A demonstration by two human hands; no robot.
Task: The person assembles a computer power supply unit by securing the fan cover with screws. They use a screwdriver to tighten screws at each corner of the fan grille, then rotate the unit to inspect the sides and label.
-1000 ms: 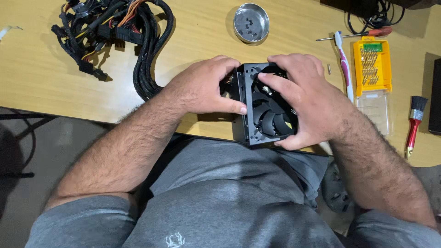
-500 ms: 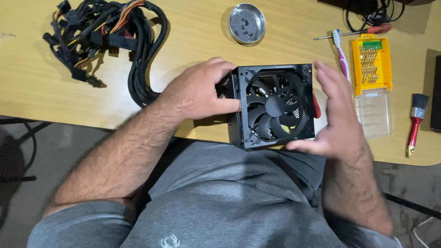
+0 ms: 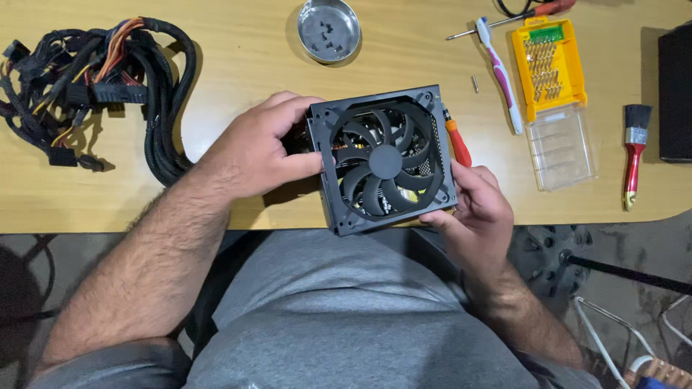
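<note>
A black power supply box with a large round fan facing up rests at the near edge of the wooden table. My left hand grips its left side, thumb on the front rim. Lower right, my right hand holds the box's corner, fingers curled under it. An orange-handled screwdriver lies on the table just right of the box, above my right hand. A thick black cable bundle runs off to the far left.
A round metal dish with small screws sits at the back. To the right lie a pink-and-white toothbrush, a yellow bit case with its clear lid open, a red-handled brush, another screwdriver and a black box.
My right hand came off the fan face and slid down to the box's lower right corner, uncovering the fan. The box turned flatter, and the orange screwdriver now shows beside it.
</note>
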